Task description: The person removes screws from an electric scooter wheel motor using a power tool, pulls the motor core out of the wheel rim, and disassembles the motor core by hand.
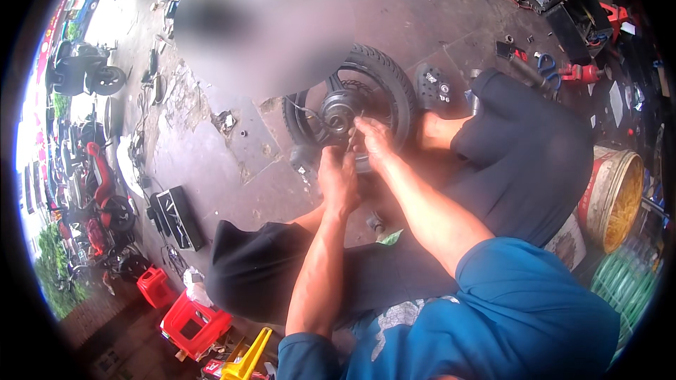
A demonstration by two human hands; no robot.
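Bare left hand (338, 177) and right hand (374, 141) curl by a round, treaded, black rubber-tyred wheel (343, 103), partly blurred; I cannot tell their grip.

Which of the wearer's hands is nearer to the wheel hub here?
Right. The right hand has its fingers close at the hub's lower right; the left hand is below the wheel hub in the picture, farther off.

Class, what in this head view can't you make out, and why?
Head view:
Wheel: upper-left part hidden by the grey blur.
Anything within the left hand or right hand: covered by the hands themselves.
Yellow plastic item: cut off by the lower edge.
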